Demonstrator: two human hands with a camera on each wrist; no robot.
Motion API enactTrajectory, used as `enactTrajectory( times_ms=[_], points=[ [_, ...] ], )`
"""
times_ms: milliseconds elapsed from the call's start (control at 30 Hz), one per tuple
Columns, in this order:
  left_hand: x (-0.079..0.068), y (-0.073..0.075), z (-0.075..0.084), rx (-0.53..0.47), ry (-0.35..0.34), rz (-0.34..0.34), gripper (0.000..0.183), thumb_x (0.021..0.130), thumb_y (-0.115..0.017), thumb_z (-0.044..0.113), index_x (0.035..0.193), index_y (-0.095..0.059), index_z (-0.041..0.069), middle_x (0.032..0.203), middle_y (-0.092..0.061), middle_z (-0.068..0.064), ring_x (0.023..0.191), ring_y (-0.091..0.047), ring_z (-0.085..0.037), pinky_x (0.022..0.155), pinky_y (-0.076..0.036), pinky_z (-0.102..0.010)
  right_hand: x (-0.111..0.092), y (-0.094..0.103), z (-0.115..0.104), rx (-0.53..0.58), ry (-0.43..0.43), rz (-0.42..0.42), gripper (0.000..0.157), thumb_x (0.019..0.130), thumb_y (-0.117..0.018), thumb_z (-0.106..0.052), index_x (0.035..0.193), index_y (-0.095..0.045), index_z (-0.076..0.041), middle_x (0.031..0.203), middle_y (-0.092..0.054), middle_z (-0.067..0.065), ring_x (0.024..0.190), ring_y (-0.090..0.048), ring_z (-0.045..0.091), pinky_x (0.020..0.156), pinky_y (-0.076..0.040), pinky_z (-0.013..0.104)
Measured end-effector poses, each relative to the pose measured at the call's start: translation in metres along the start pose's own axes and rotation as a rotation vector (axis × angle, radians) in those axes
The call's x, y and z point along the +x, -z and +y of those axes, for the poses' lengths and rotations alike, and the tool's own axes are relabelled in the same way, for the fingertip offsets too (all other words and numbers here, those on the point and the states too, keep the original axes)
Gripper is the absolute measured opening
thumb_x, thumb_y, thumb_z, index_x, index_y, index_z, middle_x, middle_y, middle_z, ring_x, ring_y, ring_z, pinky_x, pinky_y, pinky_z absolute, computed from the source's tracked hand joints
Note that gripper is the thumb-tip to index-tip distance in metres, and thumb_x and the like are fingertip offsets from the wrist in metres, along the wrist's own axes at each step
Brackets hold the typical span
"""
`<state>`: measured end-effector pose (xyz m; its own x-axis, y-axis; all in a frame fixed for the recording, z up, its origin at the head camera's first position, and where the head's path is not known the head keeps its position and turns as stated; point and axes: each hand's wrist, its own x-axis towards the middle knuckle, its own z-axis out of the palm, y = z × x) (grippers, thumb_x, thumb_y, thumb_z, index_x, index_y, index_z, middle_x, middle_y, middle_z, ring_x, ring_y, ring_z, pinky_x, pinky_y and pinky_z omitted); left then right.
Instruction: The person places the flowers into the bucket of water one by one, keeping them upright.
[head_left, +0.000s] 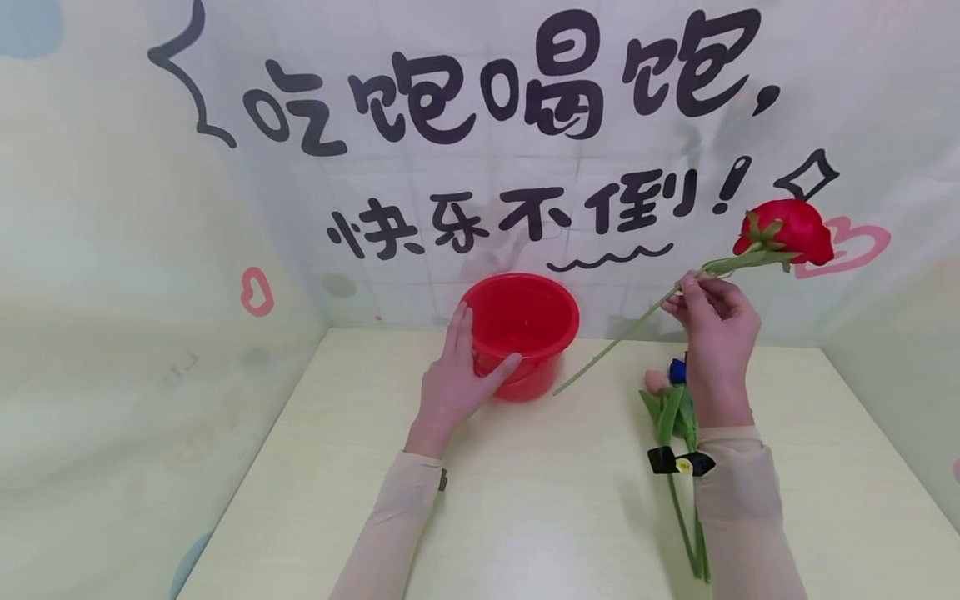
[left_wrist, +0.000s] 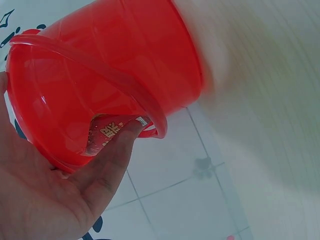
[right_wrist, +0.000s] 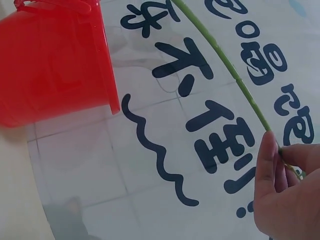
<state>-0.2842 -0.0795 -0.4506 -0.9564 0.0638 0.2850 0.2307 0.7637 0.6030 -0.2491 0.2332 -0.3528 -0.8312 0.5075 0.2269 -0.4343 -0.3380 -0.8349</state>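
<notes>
A red bucket (head_left: pixel 525 383) stands upright near the back of the table. My left hand (head_left: pixel 456 383) rests spread against its left side, fingertips at the rim and thumb across the front. In the left wrist view that thumb lies over a dark red label (left_wrist: pixel 104 134), below the bucket's handle (left_wrist: pixel 107 75). My right hand (head_left: pixel 720 333) pinches the green stem of an artificial red rose (head_left: pixel 798 232) between thumb and fingers. The bloom is up to the right, and the stem (right_wrist: pixel 235 70) slants down left, its lower end just right of the bucket.
More artificial flowers lie on the table under my right forearm, among them a pink bud (head_left: pixel 656 382) and a blue bloom (head_left: pixel 678 371). A black bow-shaped piece (head_left: pixel 662 460) is by their stems. A printed backdrop (head_left: pixel 450 175) rises behind the table (head_left: pixel 525 517).
</notes>
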Motion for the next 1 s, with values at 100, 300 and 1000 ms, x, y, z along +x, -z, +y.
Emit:
enactTrajectory(
  times_ms=[100,300,1000],
  points=[
    [0.000,-0.001,-0.001,-0.001,0.000,0.001,0.116,0.084,-0.074,0.071,0.171,-0.012,0.026,0.162,-0.041,-0.001,0.116,-0.066,-0.029,0.083,-0.064,-0.049,0.002,-0.002,-0.001,0.005,0.000,0.020,0.032,0.093,-0.082,-0.016,0.117,-0.069,0.001,0.109,-0.067,0.014,0.084,-0.069,0.019,0.083,-0.062,0.027],
    [-0.001,-0.001,-0.002,0.000,0.008,-0.002,0.116,0.083,-0.074,0.073,0.171,-0.011,0.029,0.160,-0.043,0.000,0.115,-0.067,-0.028,0.084,-0.064,-0.049,0.006,-0.006,-0.001,0.069,0.003,0.052,0.030,0.092,-0.083,-0.011,0.114,-0.070,0.003,0.105,-0.067,0.015,0.079,-0.069,0.020,0.080,-0.063,0.029],
    [0.001,-0.003,-0.001,0.005,0.003,0.011,0.116,0.083,-0.075,0.071,0.170,-0.012,0.028,0.157,-0.045,-0.001,0.105,-0.069,-0.025,0.080,-0.065,-0.046,0.015,-0.020,0.016,0.179,0.019,0.065,0.027,0.092,-0.081,-0.005,0.112,-0.064,0.002,0.106,-0.065,0.016,0.078,-0.071,0.022,0.081,-0.064,0.033]
  ],
)
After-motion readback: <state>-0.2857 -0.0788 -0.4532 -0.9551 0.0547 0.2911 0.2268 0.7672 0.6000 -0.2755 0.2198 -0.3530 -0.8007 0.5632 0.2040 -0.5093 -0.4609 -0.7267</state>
